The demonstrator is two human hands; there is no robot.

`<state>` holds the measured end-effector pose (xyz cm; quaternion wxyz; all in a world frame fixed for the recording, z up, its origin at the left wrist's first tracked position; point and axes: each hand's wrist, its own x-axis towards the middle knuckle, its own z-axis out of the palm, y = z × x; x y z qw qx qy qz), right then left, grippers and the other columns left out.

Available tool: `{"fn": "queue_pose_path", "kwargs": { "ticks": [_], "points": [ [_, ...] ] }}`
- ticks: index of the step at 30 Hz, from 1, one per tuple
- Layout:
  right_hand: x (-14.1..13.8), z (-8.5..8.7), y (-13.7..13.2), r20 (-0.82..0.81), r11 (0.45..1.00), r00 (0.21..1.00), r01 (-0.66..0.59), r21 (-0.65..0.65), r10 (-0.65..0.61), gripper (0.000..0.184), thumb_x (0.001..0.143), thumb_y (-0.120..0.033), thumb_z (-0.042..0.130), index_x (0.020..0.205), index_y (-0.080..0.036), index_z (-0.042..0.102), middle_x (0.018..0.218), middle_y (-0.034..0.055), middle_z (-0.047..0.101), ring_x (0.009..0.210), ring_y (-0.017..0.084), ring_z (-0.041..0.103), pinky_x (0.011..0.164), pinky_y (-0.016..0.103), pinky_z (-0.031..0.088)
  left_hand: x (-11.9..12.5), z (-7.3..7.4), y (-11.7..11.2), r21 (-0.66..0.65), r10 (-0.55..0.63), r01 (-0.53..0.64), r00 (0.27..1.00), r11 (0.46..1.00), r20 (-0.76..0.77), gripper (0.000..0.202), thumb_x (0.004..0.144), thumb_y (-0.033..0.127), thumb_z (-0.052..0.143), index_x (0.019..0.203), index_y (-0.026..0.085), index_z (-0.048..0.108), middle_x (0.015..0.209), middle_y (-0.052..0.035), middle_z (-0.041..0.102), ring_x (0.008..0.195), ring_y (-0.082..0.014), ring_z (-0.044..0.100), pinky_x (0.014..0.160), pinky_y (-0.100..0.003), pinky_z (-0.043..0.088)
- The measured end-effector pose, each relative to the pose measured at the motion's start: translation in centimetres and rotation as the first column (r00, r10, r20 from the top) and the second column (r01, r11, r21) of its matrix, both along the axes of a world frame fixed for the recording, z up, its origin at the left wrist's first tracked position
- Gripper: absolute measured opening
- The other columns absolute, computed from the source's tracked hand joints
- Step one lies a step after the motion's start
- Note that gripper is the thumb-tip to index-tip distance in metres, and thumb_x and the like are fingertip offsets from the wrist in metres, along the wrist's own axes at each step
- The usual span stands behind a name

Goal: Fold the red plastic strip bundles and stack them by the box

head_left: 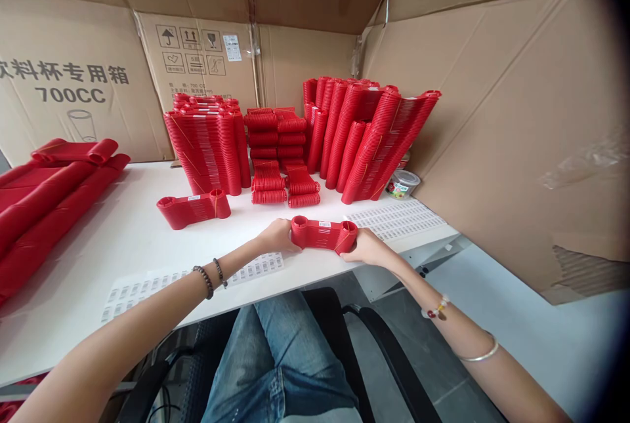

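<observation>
Between my hands is a small bundle of stacked red plastic pieces (322, 235), with round hollow ends and a white label on top. I cannot tell what the pieces are for. My left hand (280, 236) grips its left end, and my right hand (365, 246) grips its right end, close to the table's front edge. A similar red bundle (193, 211) lies to the left with a small label. Below my left wrist is a sheet of barcode labels (258, 268). Another label sheet (396, 220) lies to the right of my right hand.
Tall red stacks stand at the back left (209, 147) and back right (374, 141), with shorter stacks (268, 177) between them. Large red rolls (59, 206) lie at far left. A clear tub (402, 183) stands by the right cardboard wall (492, 134). Cardboard encloses the white table (147, 246).
</observation>
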<state>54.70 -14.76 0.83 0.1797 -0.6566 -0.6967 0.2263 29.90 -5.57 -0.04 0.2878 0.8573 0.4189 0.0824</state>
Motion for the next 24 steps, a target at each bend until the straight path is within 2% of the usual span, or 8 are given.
{"fn": "queue_pose_path", "kwargs": {
  "ticks": [4,7,11,18,21,24],
  "points": [
    [-0.3,-0.3,-0.5,0.013,0.999,0.999,0.038,0.016,-0.038,0.018,0.056,-0.024,0.063,0.061,-0.019,0.047,0.058,-0.0028,0.05,0.058,0.014,0.047,0.052,0.024,0.032,0.0,0.2,-0.1,0.012,-0.005,0.005,1.0,1.0,0.002,0.025,0.06,0.034,0.075,0.071,0.018,0.06,0.074,-0.0019,0.062,0.069,-0.017,0.056,0.06,-0.027,0.041],
    [-0.4,-0.8,-0.8,-0.001,0.997,0.998,0.063,0.046,-0.063,0.019,0.057,-0.025,0.065,0.063,-0.019,0.048,0.062,-0.0011,0.055,0.062,0.016,0.053,0.054,0.025,0.036,0.0,0.3,-0.1,0.018,-0.014,0.014,1.0,1.0,0.003,0.024,0.06,0.033,0.075,0.073,0.018,0.062,0.077,-0.0025,0.065,0.073,-0.0186,0.059,0.063,-0.028,0.043],
    [-0.1,-1.2,-0.9,-0.07,0.994,0.995,0.082,0.076,-0.077,0.026,0.058,-0.026,0.071,0.078,-0.018,0.057,0.078,0.0026,0.067,0.074,0.02,0.061,0.064,0.027,0.045,0.0,0.3,0.0,0.02,-0.019,0.019,1.0,1.0,-0.006,0.025,0.06,0.034,0.076,0.074,0.018,0.063,0.08,-0.0033,0.067,0.075,-0.0195,0.06,0.065,-0.028,0.043],
    [0.7,-1.7,-1.2,-0.24,0.997,0.968,0.079,0.016,-0.072,0.038,0.06,-0.027,0.075,0.095,-0.013,0.066,0.095,0.0088,0.072,0.088,0.024,0.066,0.077,0.031,0.05,0.1,0.3,0.1,0.027,-0.02,0.021,1.0,0.999,-0.022,0.028,0.059,0.034,0.076,0.079,0.017,0.065,0.082,-0.0037,0.067,0.075,-0.0201,0.061,0.063,-0.028,0.043],
    [0.8,-2.1,-1.3,-0.297,0.997,0.953,0.071,0.02,-0.062,0.043,0.061,-0.03,0.076,0.099,-0.012,0.067,0.097,0.0102,0.072,0.086,0.024,0.066,0.076,0.032,0.051,0.1,0.4,0.0,0.033,-0.027,0.028,0.999,0.999,-0.026,0.027,0.061,0.032,0.075,0.08,0.016,0.066,0.083,-0.0041,0.067,0.075,-0.0195,0.06,0.064,-0.028,0.042],
    [0.7,-2.3,-1.3,-0.327,0.994,0.941,0.103,0.027,-0.088,0.039,0.062,-0.031,0.074,0.095,-0.012,0.066,0.09,0.0087,0.072,0.08,0.022,0.066,0.071,0.03,0.051,0.1,0.4,-0.1,0.045,-0.025,0.027,0.999,0.999,-0.033,0.027,0.062,0.033,0.075,0.08,0.016,0.065,0.08,-0.0031,0.066,0.075,-0.0192,0.059,0.064,-0.027,0.04]
  ]
}}
